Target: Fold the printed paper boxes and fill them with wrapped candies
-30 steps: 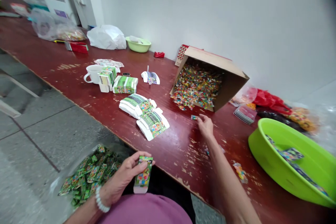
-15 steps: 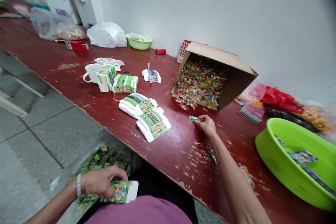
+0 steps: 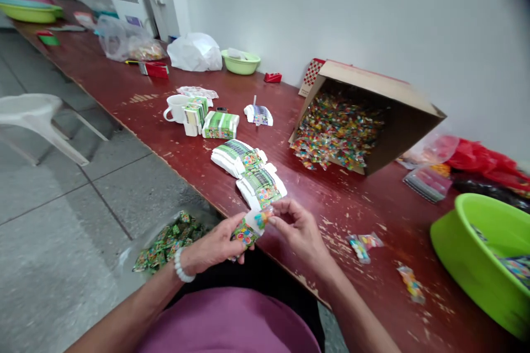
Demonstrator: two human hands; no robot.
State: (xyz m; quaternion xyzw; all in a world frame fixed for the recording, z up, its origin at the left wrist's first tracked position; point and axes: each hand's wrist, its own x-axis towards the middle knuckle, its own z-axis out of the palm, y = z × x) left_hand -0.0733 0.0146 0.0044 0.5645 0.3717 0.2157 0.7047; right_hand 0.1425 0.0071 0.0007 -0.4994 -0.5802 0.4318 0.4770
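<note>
My left hand point(image 3: 221, 240) is closed around a small green printed carton point(image 3: 245, 233) whose white flap stands open. At that open end, my right hand point(image 3: 296, 226) pinches a clear packet of coloured candies point(image 3: 263, 217). Just beyond my hands, flat green cartons point(image 3: 260, 185) lie fanned out on the red table. A tilted cardboard box point(image 3: 408, 121) with its mouth facing me holds a heap of candy packets point(image 3: 337, 129), some spilling onto the tabletop. Several loose candy packets point(image 3: 359, 248) rest right of my right forearm.
On the right stands a green basin point(image 3: 459, 253) with printed pieces inside. A bag of green filled cartons point(image 3: 171, 242) sits low beside my lap. Farther back are a white mug point(image 3: 177, 108), bundled cartons point(image 3: 221, 125) and a white bag point(image 3: 195, 52). A white stool point(image 3: 45, 107) stands left.
My right hand has come from near the cardboard box to the carton, carrying the candy packet. My left hand has risen from my lap with the carton. The view has swung left.
</note>
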